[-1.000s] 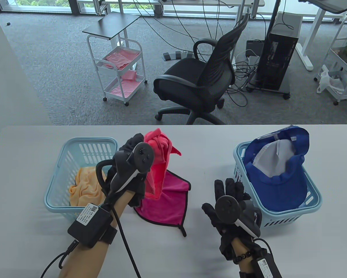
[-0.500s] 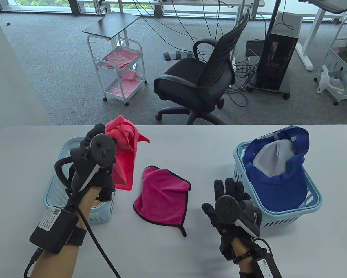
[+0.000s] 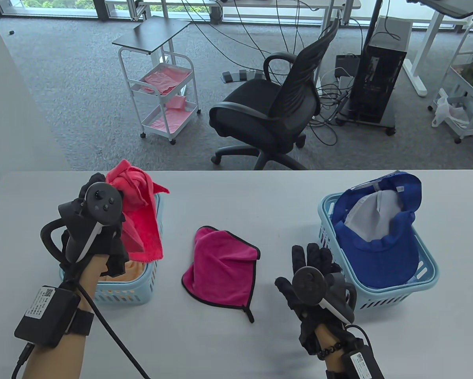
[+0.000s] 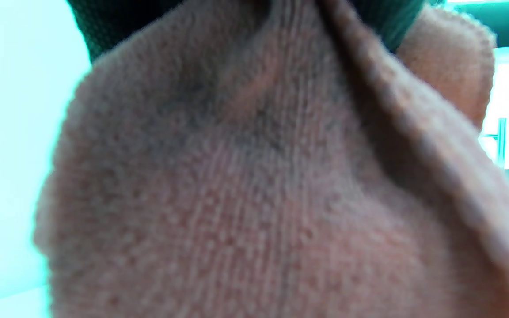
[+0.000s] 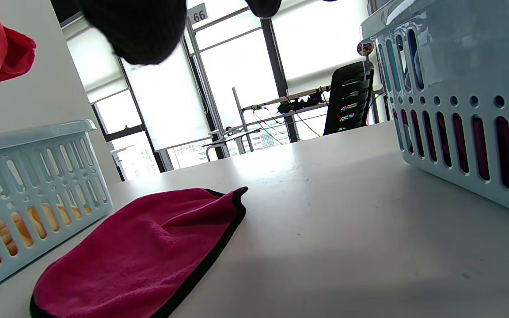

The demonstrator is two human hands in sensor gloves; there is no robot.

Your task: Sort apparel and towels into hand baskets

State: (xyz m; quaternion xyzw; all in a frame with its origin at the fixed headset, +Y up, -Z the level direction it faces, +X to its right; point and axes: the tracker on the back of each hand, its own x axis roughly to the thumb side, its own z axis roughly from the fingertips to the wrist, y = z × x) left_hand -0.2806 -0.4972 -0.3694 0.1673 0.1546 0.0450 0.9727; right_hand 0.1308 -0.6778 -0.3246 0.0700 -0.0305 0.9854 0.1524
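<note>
My left hand (image 3: 98,221) grips a coral-red towel (image 3: 139,213) and holds it hanging over the left light-blue basket (image 3: 120,294), which holds an orange towel (image 3: 136,268). The towel fills the left wrist view (image 4: 254,185). A magenta towel with black trim (image 3: 222,270) lies flat on the table between the baskets; it also shows in the right wrist view (image 5: 139,260). My right hand (image 3: 313,276) rests open on the table, fingers spread, holding nothing, beside the right basket (image 3: 378,298), which holds a blue cap (image 3: 382,244).
The white table (image 3: 236,347) ends just behind the baskets. Beyond it stand a black office chair (image 3: 276,106), a white trolley with pink cloths (image 3: 161,87) and a computer tower (image 3: 378,79). The right wrist view shows the right basket's wall (image 5: 457,110) close by.
My left hand has carried the coral-red towel leftward from above the magenta towel to over the left basket. The right hand has not moved.
</note>
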